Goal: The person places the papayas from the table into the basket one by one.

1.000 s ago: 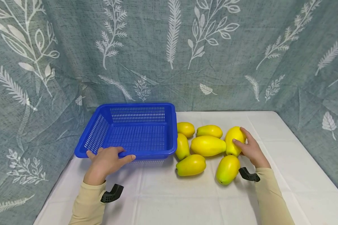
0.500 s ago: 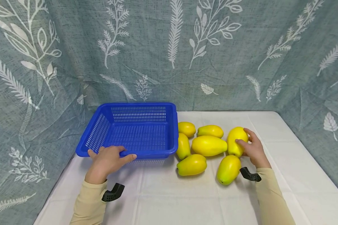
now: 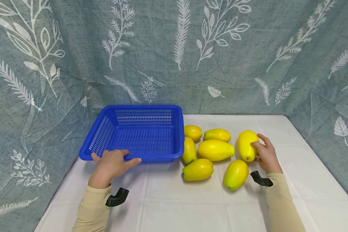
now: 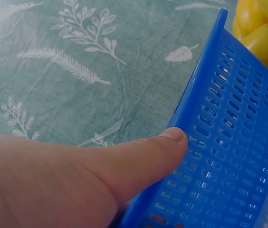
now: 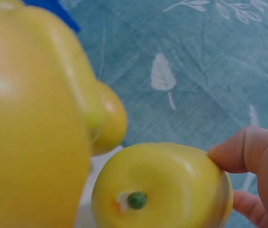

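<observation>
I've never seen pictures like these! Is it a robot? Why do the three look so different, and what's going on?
There's no robot. The left grip and right grip are simply a person's bare hands. The wide picture comes from a camera worn on the head, looking down. The close-ups come from a camera on each wrist: one looks at the blue basket, the other at a yellow fruit. The left grip holds the basket's near rim, and the right grip holds that fruit. Six more fruits lie beside the basket on the white table. Behind hangs a leafy curtain.
</observation>
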Available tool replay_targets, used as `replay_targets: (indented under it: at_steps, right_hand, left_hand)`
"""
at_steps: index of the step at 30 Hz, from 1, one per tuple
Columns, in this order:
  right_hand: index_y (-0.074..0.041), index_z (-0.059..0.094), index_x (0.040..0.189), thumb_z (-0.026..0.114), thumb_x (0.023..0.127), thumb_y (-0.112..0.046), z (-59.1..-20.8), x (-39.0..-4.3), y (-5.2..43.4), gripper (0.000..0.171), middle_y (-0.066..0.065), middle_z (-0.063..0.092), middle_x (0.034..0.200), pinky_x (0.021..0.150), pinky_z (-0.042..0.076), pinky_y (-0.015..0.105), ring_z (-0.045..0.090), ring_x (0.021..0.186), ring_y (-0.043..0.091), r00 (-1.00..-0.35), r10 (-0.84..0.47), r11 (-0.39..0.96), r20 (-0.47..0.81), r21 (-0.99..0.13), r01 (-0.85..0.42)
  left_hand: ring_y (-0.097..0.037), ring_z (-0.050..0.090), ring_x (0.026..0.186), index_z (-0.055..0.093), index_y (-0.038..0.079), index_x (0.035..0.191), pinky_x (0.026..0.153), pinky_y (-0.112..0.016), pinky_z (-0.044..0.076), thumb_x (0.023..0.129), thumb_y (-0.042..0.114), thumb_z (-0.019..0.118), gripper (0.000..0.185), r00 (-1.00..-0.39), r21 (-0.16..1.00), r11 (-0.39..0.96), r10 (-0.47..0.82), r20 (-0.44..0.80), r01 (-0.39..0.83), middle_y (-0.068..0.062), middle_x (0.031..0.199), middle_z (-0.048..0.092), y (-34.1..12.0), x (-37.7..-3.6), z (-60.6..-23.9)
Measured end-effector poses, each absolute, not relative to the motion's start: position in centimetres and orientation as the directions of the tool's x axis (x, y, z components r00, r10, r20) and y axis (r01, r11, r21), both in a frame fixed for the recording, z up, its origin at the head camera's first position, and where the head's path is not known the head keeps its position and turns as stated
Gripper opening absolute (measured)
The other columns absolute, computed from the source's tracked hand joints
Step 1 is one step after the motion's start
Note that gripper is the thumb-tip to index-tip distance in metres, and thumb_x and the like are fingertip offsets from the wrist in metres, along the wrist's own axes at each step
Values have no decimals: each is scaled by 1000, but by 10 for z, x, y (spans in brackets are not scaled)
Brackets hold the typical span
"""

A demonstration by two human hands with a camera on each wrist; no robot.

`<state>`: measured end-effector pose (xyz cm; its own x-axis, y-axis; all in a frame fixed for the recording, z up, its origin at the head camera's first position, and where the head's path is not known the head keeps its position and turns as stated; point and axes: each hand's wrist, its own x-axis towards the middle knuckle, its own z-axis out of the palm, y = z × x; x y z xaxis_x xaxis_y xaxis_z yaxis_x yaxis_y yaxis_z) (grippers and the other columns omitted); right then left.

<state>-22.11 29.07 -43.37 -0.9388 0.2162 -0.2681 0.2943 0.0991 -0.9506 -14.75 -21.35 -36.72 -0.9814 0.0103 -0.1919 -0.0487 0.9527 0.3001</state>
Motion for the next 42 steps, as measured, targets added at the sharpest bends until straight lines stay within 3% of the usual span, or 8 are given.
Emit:
replay_targets:
  at_steps: [4, 10, 13, 17, 25, 31, 37, 42]
  right_hand:
    - [-25, 13, 166, 48, 103, -21, -425, -219, 289, 72, 14, 27, 158, 71, 55, 23, 57, 88, 6, -936, 226, 10, -271, -960, 280]
    - [-29, 18, 164, 49, 104, -19, -401, -215, 274, 69, 1, 42, 139, 71, 55, 21, 57, 94, 8, -948, 249, -6, -199, -979, 205]
    - [-28, 19, 164, 50, 103, -18, -381, -218, 255, 69, 7, 43, 144, 72, 56, 22, 57, 98, 11, -969, 199, 1, -143, -989, 146]
    - [-26, 21, 164, 50, 103, -15, -350, -230, 217, 69, 15, 34, 154, 73, 57, 24, 57, 103, 14, -992, 105, -24, -72, -997, 70]
    - [-25, 38, 158, 52, 100, -7, -329, -253, 106, 63, 9, 45, 140, 64, 55, 23, 58, 93, 16, -995, -94, -100, -33, -994, 43]
    - [-27, 43, 155, 58, 98, -12, -353, -255, 20, 61, 15, 47, 151, 63, 55, 29, 60, 96, 20, -954, -274, 28, -125, -992, 121]
    - [-24, 47, 153, 62, 97, -17, -383, -256, -20, 58, 15, 44, 157, 84, 61, 47, 62, 115, 32, -933, -295, 181, -209, -970, 160]
    - [-22, 48, 152, 63, 96, -16, -392, -257, -34, 59, 12, 44, 158, 98, 55, 49, 57, 119, 32, -928, -280, 300, -245, -941, 157]
  left_hand:
    - [-72, 36, 132, 60, 1, 139, 100, -93, 3, 93, 63, 60, 78, -981, 304, 951, 9, -196, -52, -30, 143, 57, -215, -147, -367]
    - [-69, 39, 131, 61, 1, 139, 100, -93, 3, 92, 64, 60, 78, -983, 297, 954, 12, -182, -43, -29, 143, 57, -217, -148, -365]
    - [-69, 40, 130, 61, 1, 139, 100, -94, 3, 91, 65, 60, 79, -983, 294, 955, 10, -186, -46, -29, 142, 58, -219, -148, -365]
    - [-69, 39, 131, 60, 1, 139, 100, -93, 3, 92, 65, 60, 79, -981, 297, 953, 0, -194, -59, -29, 143, 57, -222, -146, -366]
    - [-67, 41, 132, 61, 2, 138, 101, -93, 4, 91, 65, 60, 79, -982, 301, 951, -14, -189, -72, -27, 142, 59, -223, -145, -369]
    - [-66, 42, 131, 62, 3, 138, 101, -93, 4, 92, 65, 60, 77, -981, 296, 952, -18, -195, -76, -27, 141, 61, -221, -147, -370]
    - [-64, 43, 131, 64, 4, 137, 102, -93, 4, 92, 64, 61, 75, -983, 306, 950, -8, -184, -65, -25, 139, 62, -218, -148, -372]
    - [-65, 44, 130, 64, 3, 135, 100, -93, 4, 92, 62, 63, 74, -988, 319, 947, 0, -156, -50, -27, 138, 63, -219, -147, -369]
